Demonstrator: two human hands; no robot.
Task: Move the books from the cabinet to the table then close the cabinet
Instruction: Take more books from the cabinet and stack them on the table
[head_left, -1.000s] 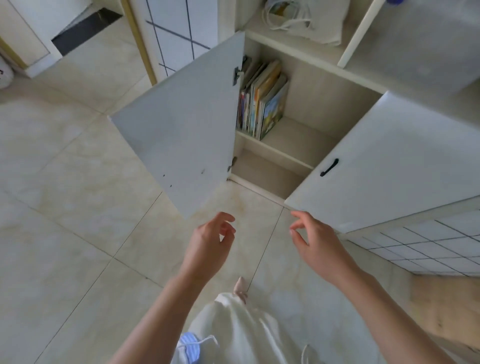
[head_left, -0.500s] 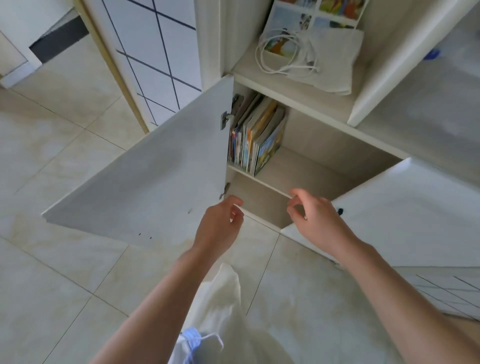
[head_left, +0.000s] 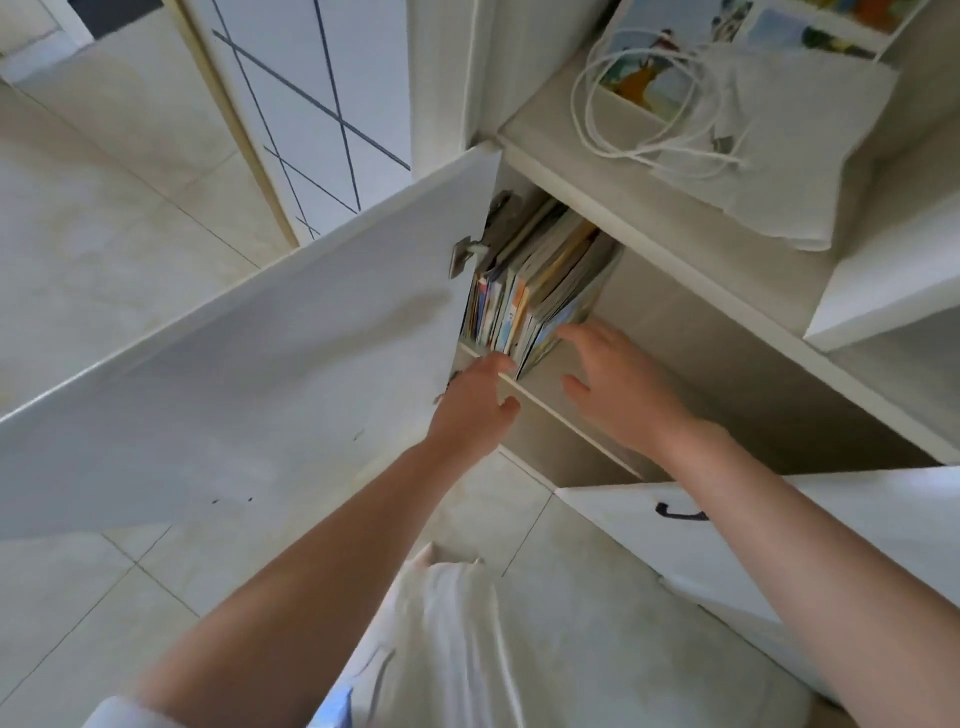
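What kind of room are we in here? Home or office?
Most likely a home. The floor is pale glossy tile, the white cabinet holds colourful, thin picture-style books, and a cloth bag with cords lies on the shelf above. Nothing office-like shows.

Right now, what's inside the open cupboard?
A row of books stands on the upper shelf, leaning against the left side. Both hands, left and right, reach toward them. The lower compartment is mostly hidden.

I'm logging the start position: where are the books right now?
In the head view, the books stand upright on the cabinet's inner shelf, left end, beside the open door's hinge, just beyond both hands.
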